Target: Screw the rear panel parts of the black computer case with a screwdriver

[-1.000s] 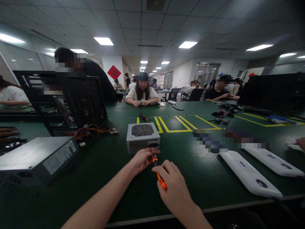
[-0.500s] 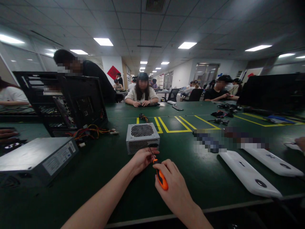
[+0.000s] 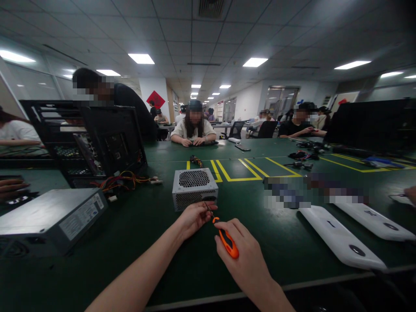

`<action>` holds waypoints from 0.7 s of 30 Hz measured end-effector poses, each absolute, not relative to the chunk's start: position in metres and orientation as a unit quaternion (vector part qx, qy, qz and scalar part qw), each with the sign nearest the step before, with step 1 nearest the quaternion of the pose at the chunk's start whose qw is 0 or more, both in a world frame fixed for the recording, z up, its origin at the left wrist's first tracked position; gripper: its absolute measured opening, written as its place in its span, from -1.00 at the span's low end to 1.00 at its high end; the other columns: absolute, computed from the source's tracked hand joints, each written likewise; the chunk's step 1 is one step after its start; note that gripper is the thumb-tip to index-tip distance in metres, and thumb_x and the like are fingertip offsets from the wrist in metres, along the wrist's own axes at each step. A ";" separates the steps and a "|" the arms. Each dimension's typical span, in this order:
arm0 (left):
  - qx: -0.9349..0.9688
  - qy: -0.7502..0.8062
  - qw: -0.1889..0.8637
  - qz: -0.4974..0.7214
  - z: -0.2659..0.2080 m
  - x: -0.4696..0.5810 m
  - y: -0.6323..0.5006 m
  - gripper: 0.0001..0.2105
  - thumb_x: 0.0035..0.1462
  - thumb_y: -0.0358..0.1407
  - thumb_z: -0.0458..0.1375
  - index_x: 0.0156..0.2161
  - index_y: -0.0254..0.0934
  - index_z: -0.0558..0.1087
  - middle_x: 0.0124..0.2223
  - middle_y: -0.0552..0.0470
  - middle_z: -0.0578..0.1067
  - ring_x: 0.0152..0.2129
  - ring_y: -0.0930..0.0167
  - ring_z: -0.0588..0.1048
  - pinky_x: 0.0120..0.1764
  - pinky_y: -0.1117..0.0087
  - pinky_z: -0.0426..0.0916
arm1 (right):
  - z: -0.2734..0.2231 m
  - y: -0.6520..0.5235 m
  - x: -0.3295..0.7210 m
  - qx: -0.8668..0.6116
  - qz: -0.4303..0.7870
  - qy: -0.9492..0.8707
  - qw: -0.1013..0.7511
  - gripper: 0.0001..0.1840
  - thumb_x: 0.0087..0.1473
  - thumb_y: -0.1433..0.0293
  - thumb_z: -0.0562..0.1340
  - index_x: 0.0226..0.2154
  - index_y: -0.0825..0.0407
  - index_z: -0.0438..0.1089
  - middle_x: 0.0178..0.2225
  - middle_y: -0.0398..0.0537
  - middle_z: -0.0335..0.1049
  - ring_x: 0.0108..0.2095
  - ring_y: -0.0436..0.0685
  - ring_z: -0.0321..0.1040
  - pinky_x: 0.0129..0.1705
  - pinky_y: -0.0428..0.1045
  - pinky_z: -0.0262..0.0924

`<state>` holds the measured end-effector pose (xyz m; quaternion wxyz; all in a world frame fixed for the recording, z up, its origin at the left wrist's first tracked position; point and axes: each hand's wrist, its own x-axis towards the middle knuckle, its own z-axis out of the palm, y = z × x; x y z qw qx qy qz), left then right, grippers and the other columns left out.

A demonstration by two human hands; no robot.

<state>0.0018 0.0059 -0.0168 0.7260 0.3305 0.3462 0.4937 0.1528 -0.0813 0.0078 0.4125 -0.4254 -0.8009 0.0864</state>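
Observation:
My right hand (image 3: 245, 251) is wrapped round the orange and black handle of a screwdriver (image 3: 229, 245), whose thin shaft points up and to the left. Just in front of the small grey power supply unit (image 3: 194, 190), my left hand (image 3: 192, 219) has its fingers pinched together beside the screwdriver's tip. What those fingers hold, if anything, is too small to make out. The unit stands on the green table with its honeycomb grille facing up, and the left fingertips cover part of its lower right front.
A larger metal power supply (image 3: 53, 219) lies at the left, before an open black computer case (image 3: 112, 138) with loose coloured cables (image 3: 125, 180). White elongated devices (image 3: 341, 236) lie on the right. A black monitor (image 3: 373, 125) stands behind them. A person sits opposite.
My right hand and the screwdriver have shifted slightly right, and the shaft now leans further over to the left. My left hand stays almost where it was.

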 end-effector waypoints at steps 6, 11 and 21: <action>0.328 0.343 0.734 0.486 -0.014 0.001 0.003 -0.74 -0.09 -0.60 0.01 -0.23 -0.49 0.37 -0.26 -0.17 0.43 -0.56 0.60 0.36 -0.48 0.59 0.28 | 0.026 -0.074 0.166 -0.405 0.107 -0.769 0.483 -0.79 0.03 0.37 0.04 -0.22 0.00 0.24 -0.29 -0.06 0.24 -0.27 0.05 0.24 -0.23 -0.04 0.14; 0.327 0.371 0.721 0.485 -0.008 0.004 -0.001 -0.76 -0.08 -0.61 -0.03 -0.25 -0.50 0.35 -0.30 -0.17 0.42 -0.55 0.58 0.35 -0.46 0.56 0.27 | 0.050 -0.028 0.172 -0.401 0.224 -0.755 0.467 -0.81 0.03 0.27 0.05 -0.32 -0.03 0.29 -0.42 -0.18 0.31 -0.42 0.01 0.29 -0.34 -0.06 0.15; 0.532 0.642 0.103 0.543 0.018 -0.042 -0.022 -0.78 -0.04 -0.19 0.00 -0.32 -0.30 0.27 -0.27 -0.02 0.29 -0.33 0.40 0.31 -0.28 0.34 0.24 | 0.017 0.093 0.121 -0.428 0.431 -0.554 0.569 -0.71 0.05 0.29 0.08 -0.18 0.10 0.22 -0.20 -0.05 0.25 -0.26 0.05 0.26 -0.25 0.05 0.20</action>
